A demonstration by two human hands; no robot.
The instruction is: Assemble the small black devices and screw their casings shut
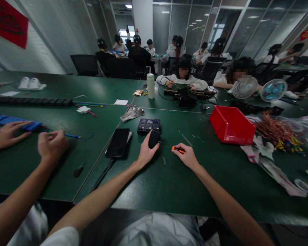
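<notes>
- Left hand: fingers curled round one black block, over the bench.
- Right hand: pinched shut on an orange-and-black tool, just right of the block.
- Three-part black unit: just beyond the left hand.
- Phone: dark-screened, left of it.
- Red bin: farther right.

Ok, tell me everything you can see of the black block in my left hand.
The black block is small, boxy and plastic-looking. Your left hand grips it at a slant, nearer you than the dark three-part unit. A pale bit shows at its right edge; whether it's part of the block is unclear.
</notes>
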